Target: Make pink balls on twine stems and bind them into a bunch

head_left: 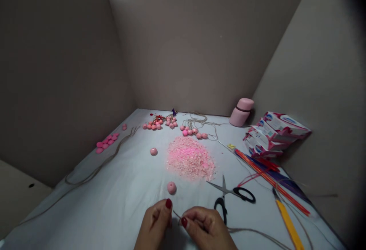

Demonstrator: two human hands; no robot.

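Observation:
At the bottom of the head view, my right hand (208, 227) is closed in a pinch on a thin brown cord (175, 213). The tip of the cord points up and left towards my left thumb. More cord strands trail out to the right from beneath that hand. My left hand (156, 223) is closed, thumb pressed to the fingers; whatever it pinches, if anything, is hidden. Just beyond the hands lies a round pink bead (171, 188) with a hole. Black-handled scissors (224, 191) lie with blades apart, right of the bead.
Behind the bead is a heap of pink shavings (190, 158), with another bead (153, 151) to its left. Corded beads (194, 131) lie farther back. Pink discs (105, 143), a pink flask (241, 112), boxes (274, 133) and a yellow cutter (288, 221) line the sides.

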